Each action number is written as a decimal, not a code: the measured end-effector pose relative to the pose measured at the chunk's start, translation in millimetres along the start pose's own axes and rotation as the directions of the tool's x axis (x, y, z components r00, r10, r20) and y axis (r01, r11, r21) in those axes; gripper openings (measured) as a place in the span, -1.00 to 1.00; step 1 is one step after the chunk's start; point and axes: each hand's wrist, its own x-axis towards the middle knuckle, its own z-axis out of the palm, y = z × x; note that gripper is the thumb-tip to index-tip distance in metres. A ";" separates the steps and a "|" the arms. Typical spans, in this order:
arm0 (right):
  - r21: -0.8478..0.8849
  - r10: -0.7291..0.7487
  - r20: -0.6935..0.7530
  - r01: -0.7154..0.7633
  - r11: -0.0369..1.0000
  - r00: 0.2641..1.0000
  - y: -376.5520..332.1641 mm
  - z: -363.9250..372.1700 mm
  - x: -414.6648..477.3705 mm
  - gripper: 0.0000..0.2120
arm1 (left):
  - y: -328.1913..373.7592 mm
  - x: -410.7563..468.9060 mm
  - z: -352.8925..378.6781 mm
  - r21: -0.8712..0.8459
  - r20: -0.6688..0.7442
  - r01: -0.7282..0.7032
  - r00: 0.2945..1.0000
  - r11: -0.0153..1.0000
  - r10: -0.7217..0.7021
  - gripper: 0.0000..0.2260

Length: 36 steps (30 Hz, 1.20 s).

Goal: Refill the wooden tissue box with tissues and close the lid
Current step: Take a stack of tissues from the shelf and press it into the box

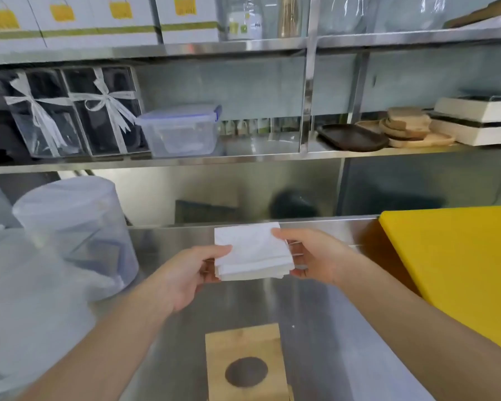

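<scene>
Both hands hold one stack of white tissues (250,250) above the stainless steel counter (330,328). The left hand (185,273) grips the stack's left edge, thumb on top and fingers curled beneath. The right hand (313,256) grips the right edge in the same manner. Neither hand is free.

The wooden tissue box (245,363) stands on the counter below the stack and nearer to the person, at the bottom edge of the view, between the two forearms. Stack and box are well apart. Both hands lie about equally far from the box; neither is clearly nearer. The coming move therefore appears to run downward and back toward the body.

The box is square in plan, of pale, matt wood with visible grain. Its upper face carries a dark round opening, so the lid appears to be in place; this would have to come off before loading, and doing so would require one hand to release the stack.

The stack is roughly square, soft, and several layers thick, with slightly uneven edges. The sheets will likely shift if held at one side only. A yellow board (460,270) lies to the right.
</scene>
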 end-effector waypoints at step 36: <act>-0.201 0.118 0.102 -0.096 0.975 0.988 147.4 11.5 -98.5 -0.89 | -143.2 -119.2 -6.4 0.143 -0.007 0.126 0.992 0.982 -0.126 -0.86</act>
